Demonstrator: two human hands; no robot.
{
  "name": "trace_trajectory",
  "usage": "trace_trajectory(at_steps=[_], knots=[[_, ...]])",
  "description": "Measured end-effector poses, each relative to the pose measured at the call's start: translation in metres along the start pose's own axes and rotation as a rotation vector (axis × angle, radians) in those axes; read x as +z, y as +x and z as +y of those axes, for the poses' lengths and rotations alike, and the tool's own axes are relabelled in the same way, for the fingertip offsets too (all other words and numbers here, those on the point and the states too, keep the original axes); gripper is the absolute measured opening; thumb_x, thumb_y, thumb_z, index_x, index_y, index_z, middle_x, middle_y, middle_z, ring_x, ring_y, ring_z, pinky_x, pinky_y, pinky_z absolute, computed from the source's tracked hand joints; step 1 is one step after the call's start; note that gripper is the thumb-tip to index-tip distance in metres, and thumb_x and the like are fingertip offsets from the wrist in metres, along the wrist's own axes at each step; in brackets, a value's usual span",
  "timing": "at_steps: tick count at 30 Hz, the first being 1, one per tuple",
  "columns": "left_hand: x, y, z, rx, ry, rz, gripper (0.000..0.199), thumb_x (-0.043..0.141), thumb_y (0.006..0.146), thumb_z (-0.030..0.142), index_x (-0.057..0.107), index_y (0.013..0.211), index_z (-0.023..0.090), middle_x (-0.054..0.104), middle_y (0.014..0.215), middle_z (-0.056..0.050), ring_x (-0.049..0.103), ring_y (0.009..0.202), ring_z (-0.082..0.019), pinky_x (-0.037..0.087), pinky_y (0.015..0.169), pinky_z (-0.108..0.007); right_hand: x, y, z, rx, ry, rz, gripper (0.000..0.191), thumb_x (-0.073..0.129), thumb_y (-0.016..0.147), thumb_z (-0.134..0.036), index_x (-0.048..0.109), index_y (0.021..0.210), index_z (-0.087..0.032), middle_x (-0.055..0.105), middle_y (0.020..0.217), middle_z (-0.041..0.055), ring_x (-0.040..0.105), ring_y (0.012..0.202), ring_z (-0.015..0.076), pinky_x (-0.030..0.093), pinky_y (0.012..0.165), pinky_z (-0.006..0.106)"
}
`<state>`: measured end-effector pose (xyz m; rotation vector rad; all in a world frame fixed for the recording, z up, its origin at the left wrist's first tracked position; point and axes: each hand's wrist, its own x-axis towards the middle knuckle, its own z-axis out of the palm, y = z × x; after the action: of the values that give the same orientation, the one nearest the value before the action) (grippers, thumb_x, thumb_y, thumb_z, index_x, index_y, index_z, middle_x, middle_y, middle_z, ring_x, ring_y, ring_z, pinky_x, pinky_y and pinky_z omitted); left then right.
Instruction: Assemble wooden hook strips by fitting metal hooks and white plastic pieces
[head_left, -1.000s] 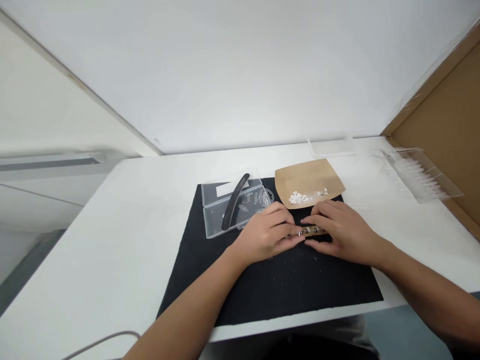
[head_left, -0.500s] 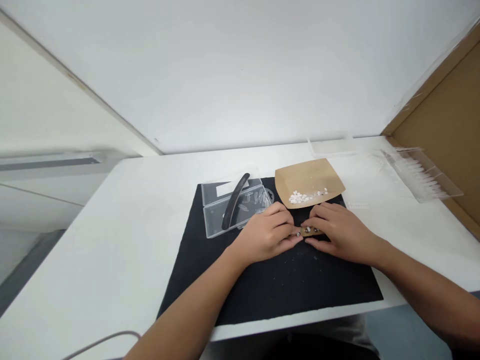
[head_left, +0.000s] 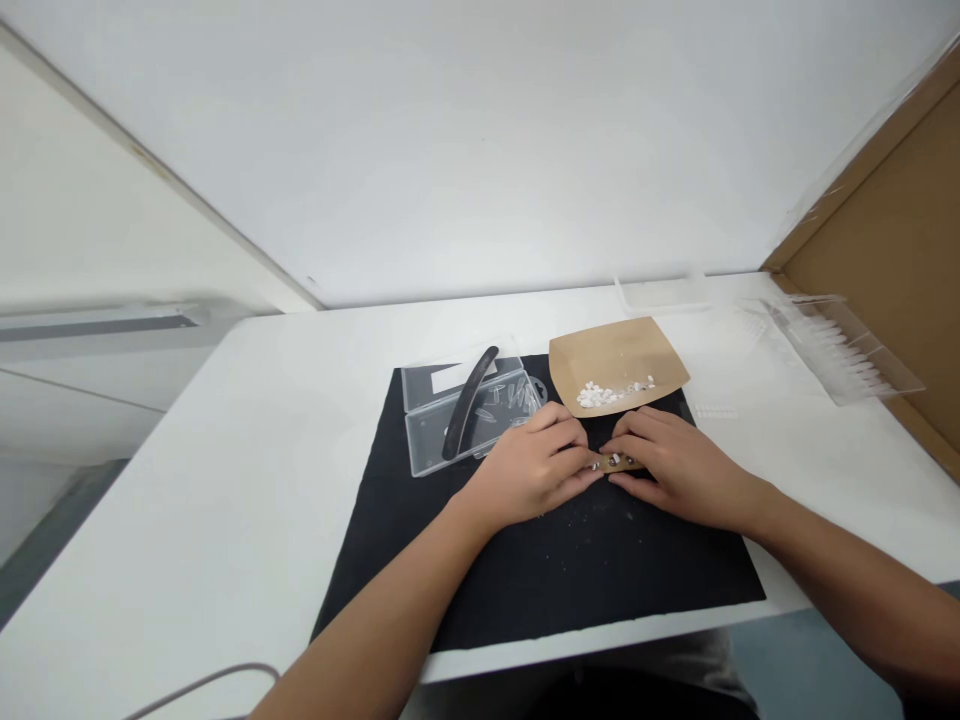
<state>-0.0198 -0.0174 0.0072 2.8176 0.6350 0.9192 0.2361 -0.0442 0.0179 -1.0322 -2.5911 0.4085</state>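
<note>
My left hand (head_left: 534, 465) and my right hand (head_left: 684, 468) meet above a black mat (head_left: 600, 580). Between them lies a narrow tan strip (head_left: 622, 465) bearing shiny metal studs and a small white piece. The fingers of my left hand are closed at the strip's left end, by a small shiny stud. At the other end, my right hand is closed round the strip, its fingers covering part of it. Just beyond the hands stands a brown paper tray (head_left: 622, 355) with many small white pieces (head_left: 595, 395) along its near side.
Left of the hands, a clear hinged plastic case (head_left: 431, 440) lies open with clear nail tips inside and a black curved nail file (head_left: 469, 405) across it. At the far right is a clear box (head_left: 840, 350) of nail tips. A cable (head_left: 202, 680) crosses the front left.
Both hands stay at the strip. The left fingertips have shifted slightly over the stud at its left end, and the right fingers have edged a little left.
</note>
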Motion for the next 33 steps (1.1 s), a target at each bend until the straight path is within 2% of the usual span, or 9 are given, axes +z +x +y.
trace_trajectory(at_steps=[16,26,33], knots=[[0.0007,-0.0004,0.0006,-0.019,-0.033,-0.013,0.007,0.073,0.097,0.025,0.072,0.101,0.019,0.069,0.093,-0.008,0.059,0.095,-0.023,0.057,0.079,-0.035,-0.0008,0.0000,-0.0011,0.005,-0.013,-0.026,0.018,0.067,0.101,-0.026,0.070,0.117,-0.020,0.067,0.104,0.0085,0.062,0.096,0.0248,0.054,0.085,0.042],[0.0008,0.0012,-0.0012,-0.012,-0.099,-0.019,0.009,0.065,0.100,0.016,0.073,0.103,0.020,0.076,0.096,-0.006,0.067,0.095,-0.021,0.061,0.089,-0.037,-0.0002,0.0001,-0.0013,-0.002,-0.016,-0.028,0.017,0.067,0.102,-0.026,0.069,0.117,-0.018,0.067,0.105,0.0085,0.062,0.097,0.0249,0.054,0.086,0.042],[0.0057,-0.0012,-0.0021,-0.038,-0.121,-0.014,0.008,0.066,0.101,0.019,0.074,0.104,0.019,0.077,0.091,-0.006,0.065,0.095,-0.022,0.062,0.085,-0.036,-0.0009,0.0005,-0.0021,-0.006,-0.017,-0.027,0.014,0.066,0.102,-0.025,0.069,0.114,-0.018,0.067,0.104,0.0086,0.062,0.097,0.0247,0.053,0.086,0.042]])
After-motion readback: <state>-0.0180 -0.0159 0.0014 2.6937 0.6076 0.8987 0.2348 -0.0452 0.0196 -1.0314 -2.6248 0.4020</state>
